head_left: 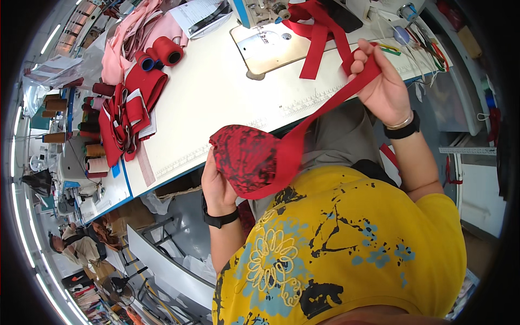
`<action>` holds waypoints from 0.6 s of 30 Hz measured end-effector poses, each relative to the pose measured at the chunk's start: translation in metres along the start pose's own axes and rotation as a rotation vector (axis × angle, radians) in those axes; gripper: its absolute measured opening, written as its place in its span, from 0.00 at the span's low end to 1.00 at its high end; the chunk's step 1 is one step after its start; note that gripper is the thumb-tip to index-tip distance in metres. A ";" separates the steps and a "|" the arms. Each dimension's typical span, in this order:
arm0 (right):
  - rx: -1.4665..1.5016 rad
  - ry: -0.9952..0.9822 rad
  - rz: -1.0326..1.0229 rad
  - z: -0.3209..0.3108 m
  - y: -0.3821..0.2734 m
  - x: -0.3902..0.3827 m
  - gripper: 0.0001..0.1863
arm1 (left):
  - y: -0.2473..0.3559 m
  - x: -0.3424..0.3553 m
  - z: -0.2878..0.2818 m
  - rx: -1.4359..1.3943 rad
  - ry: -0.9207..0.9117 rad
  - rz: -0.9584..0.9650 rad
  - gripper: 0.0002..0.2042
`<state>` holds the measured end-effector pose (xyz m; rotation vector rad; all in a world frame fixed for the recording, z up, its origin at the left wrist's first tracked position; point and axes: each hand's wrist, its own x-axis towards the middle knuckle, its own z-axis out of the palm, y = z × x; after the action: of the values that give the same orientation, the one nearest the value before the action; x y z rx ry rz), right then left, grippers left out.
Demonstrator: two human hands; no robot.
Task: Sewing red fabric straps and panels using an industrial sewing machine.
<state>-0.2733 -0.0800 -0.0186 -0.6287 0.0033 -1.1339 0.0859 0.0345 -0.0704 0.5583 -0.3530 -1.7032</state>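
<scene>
A domed red bra cup [245, 157] with a black lace-like pattern hangs in front of my body, just off the table's near edge. My left hand [215, 187] grips it at its left side, the fingers hidden behind the fabric. From the cup a plain red fabric band [333, 102] runs up to the right, drawn fairly straight. Its far end lies in my right hand [383, 89], raised over the table's right part with the fingers curled round the band. Beyond, a loose pile of red fabric strips [319, 40] lies beside the sewing machine [265, 10].
The lit metal machine plate [260, 51] is set in the white table [216, 81]. Red thread spools [165, 51], folded red fabric pieces [130, 111], pink cloth [122, 49] and papers [197, 19] lie left. Scissors-like tools and cords [428, 49] sit right.
</scene>
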 end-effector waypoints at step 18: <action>-0.875 0.174 0.430 0.039 0.024 0.016 0.21 | 0.056 -0.007 -0.044 -0.116 0.082 0.276 0.19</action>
<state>-0.2339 -0.0694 0.0071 -1.2270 0.7835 -0.7250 0.1573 0.0331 -0.0767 0.4696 -0.2574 -1.4208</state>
